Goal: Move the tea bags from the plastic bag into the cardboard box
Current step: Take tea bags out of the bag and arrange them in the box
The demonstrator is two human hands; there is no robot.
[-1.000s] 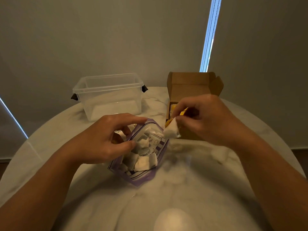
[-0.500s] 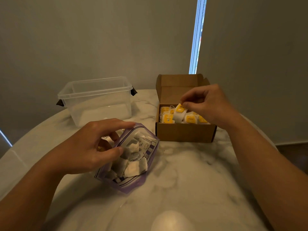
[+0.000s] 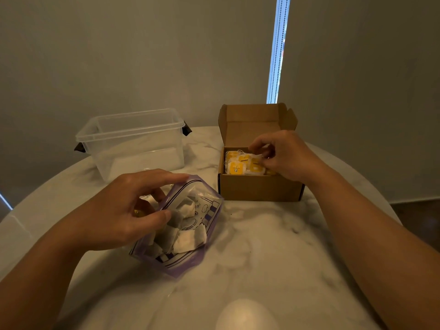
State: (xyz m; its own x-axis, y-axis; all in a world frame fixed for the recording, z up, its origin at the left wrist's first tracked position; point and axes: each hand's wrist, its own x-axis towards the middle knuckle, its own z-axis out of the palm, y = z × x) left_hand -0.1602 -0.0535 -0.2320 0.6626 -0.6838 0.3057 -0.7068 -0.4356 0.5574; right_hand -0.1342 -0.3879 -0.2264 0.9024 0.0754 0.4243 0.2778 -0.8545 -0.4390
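A round marble table [image 3: 273,234] carries a clear plastic tub [image 3: 133,144] at the back left. The open cardboard box [image 3: 257,186] stands just right of it. In front lies the purple-edged plastic bag [image 3: 190,260], its mouth gripped by the left hand [image 3: 123,210]. The right hand [image 3: 285,156] curls its fingers into the box; whether they pinch anything I cannot tell. White, square tea bags [image 3: 188,239] fill the plastic bag, and more with yellow tags lie in the box.

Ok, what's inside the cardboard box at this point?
Tea bags with yellow tags lie packed in the cardboard box. The right hand covers the box's right side, so what lies there or underneath cannot be seen.
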